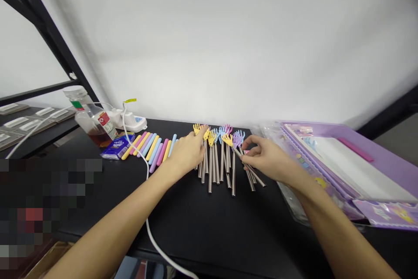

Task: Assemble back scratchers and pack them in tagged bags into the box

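Note:
Several back scratchers lie side by side on the black table, their pastel hand-shaped heads toward the wall and metal rods toward me. My left hand rests over the left end of this row, fingers stretched onto the yellow heads; its fingertips are partly hidden. At the row's right end my right hand pinches the slanting rod of a back scratcher with a yellow head. Other rods lie beneath those fingers. Left of my left hand is a row of pink, yellow, blue and purple handles.
An open purple box in clear plastic stands at the right. A bottle of brown liquid, a blue packet and a white power strip sit at the left. A white cable crosses the table's front edge.

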The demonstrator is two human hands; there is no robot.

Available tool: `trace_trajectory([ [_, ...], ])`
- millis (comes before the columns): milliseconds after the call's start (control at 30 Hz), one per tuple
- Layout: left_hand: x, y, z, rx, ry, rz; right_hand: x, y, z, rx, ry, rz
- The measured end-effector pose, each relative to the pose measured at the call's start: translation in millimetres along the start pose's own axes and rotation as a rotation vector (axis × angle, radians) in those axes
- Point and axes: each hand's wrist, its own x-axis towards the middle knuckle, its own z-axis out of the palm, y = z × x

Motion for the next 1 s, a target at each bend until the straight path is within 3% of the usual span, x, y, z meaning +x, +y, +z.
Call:
trace_trajectory([
  [300,0,1,-0.8,-0.009,0.003,0.005,6,11,1,0.063,-0.045,-0.008],
  [533,-1,1,-0.4,0.003,0.008,0.006,5,4,8,0.189,-0.062,-0.009],
  [867,0,1,0.7,-0.003,0.002,-0.002,4,4,-3,0.194,-0.042,0.025],
  [1000,-1,2,-1.8,-0.023,-0.005,-0.006,-2,-6,-8,0.365,0.006,0.067],
])
